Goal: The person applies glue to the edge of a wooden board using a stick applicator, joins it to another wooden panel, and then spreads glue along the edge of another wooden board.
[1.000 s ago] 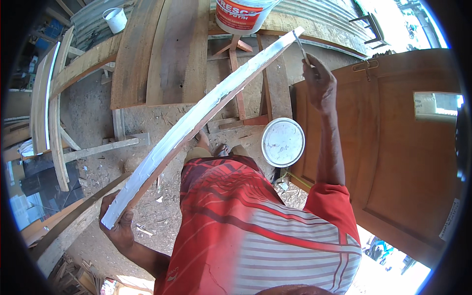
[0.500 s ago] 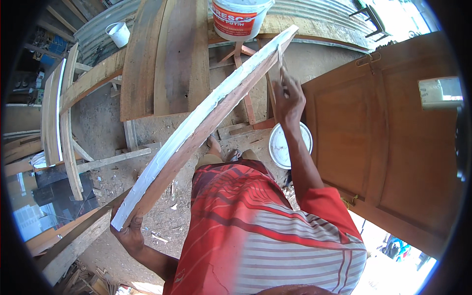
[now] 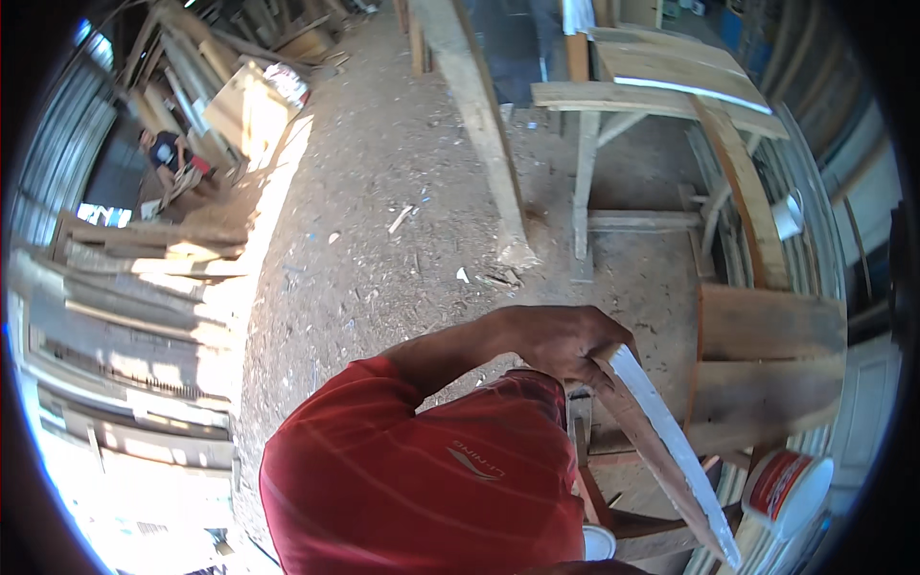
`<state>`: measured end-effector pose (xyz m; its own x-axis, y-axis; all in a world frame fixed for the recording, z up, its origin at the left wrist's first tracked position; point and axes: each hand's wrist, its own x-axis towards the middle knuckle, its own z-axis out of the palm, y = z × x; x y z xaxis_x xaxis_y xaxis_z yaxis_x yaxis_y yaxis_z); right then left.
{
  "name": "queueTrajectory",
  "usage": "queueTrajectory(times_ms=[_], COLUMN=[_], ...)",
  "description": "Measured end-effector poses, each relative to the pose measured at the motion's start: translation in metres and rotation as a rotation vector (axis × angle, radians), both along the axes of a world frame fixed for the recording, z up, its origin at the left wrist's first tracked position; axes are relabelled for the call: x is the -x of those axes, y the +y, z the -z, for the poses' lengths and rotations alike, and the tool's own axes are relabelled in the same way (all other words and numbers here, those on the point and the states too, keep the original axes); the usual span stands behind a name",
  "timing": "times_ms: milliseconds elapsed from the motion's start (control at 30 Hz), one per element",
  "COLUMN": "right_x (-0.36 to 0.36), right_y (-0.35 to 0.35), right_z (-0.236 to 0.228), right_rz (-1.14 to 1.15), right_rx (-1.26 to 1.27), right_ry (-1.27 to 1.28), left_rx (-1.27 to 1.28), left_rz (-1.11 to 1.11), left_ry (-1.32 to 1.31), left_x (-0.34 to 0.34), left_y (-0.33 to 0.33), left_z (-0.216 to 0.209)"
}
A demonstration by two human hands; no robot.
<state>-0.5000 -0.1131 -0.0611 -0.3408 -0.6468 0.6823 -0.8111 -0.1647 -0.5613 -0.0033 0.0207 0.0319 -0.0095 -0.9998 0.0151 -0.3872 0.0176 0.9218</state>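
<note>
Head view swings left: left hand (image 3: 573,341) grips white-coated board (image 3: 663,439) near bucket (image 3: 792,491); right hand exits, state untellable, hiding any spreading.

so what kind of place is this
Most likely a woodworking shop: boards lie on a wooden trestle, scraps litter the ground, and the left hand holds a white-coated wooden strip.

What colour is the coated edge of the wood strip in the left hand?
White; the coated edge shows best in the head view.
</note>
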Motion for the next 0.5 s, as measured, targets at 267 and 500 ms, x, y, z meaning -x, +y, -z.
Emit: queueTrajectory(times_ms=[267, 500], right_x=[-0.087, -0.106], right_y=[-0.042, -0.053], right_z=[-0.059, -0.07], right_rz=[-0.209, -0.29], right_rx=[0.233, 0.267], right_ry=[-0.015, -0.042], left_rx=[-0.044, 0.051], left_rz=[-0.041, -0.082], left_ry=[0.071, 0.018], left_x=[0.004, 0.008], left_y=[0.025, 0.031], left_z=[0.029, 0.04])
